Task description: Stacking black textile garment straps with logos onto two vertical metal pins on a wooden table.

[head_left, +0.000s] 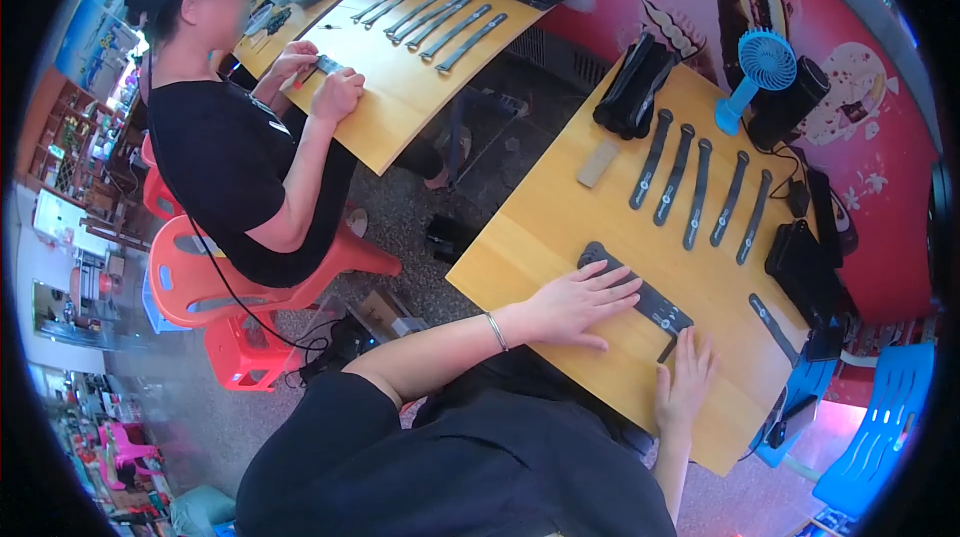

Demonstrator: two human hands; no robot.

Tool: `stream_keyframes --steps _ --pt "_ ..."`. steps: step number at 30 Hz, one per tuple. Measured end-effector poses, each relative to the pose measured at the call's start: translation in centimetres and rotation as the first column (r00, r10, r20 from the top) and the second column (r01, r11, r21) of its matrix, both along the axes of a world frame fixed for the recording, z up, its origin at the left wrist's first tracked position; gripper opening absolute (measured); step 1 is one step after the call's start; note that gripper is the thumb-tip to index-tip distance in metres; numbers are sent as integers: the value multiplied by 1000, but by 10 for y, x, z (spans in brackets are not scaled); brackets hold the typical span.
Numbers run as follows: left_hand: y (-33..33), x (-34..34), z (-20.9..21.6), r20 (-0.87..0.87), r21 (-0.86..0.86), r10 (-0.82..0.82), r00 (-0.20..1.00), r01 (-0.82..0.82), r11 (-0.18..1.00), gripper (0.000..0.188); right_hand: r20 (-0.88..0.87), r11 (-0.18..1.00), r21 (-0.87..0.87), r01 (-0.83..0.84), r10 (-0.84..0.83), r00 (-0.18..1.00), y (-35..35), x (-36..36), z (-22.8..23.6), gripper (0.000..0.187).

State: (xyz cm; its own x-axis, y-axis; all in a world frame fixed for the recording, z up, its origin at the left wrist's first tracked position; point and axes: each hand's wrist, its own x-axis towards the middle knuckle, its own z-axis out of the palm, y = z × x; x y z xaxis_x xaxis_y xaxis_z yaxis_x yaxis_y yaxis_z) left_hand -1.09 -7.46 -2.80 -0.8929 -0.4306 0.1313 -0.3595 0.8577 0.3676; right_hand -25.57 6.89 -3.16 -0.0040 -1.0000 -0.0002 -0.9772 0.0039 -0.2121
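Observation:
My left hand (580,307), with a bracelet on its wrist, lies flat with fingers spread over a bundle of dark grey straps (655,307) on the wooden table. The fingertips press on the straps' middle. At the near end of the bundle rests my right hand (687,382), its fingers stretched out and the thumb apart, the fingertips touching the strap ends. A short dark strip (667,348) sticks out beside the right thumb. Beyond the bundle, several single straps (697,195) with rounded ends are laid side by side. One more strap (773,329) lies by the right edge.
A tan block (598,164) and a black stack of pouches (636,87) are farther back. A blue fan (766,62) stands near a black cylinder (790,102). Black cases (803,272) line the right edge. At another table (440,87), a co-worker (230,137) handles a small dark piece.

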Motion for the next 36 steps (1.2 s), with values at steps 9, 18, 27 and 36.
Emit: stream_keyframes --steps 9,18,27,36 --pt "3 4 0 -77 -7 7 997 -7 1000 67 500 948 -134 289 -187 846 18 -12 -1 51" --pt "4 4 -2 -195 50 18 981 -9 999 62 491 891 -122 437 -329 807 27 -14 -1 45" --pt "3 -1 10 -255 83 77 964 -58 995 55 590 866 -168 470 -294 752 15 -30 12 32" --pt "5 -8 7 -235 61 119 965 -107 992 48 477 648 -472 598 -382 792 -1 -105 43 23"
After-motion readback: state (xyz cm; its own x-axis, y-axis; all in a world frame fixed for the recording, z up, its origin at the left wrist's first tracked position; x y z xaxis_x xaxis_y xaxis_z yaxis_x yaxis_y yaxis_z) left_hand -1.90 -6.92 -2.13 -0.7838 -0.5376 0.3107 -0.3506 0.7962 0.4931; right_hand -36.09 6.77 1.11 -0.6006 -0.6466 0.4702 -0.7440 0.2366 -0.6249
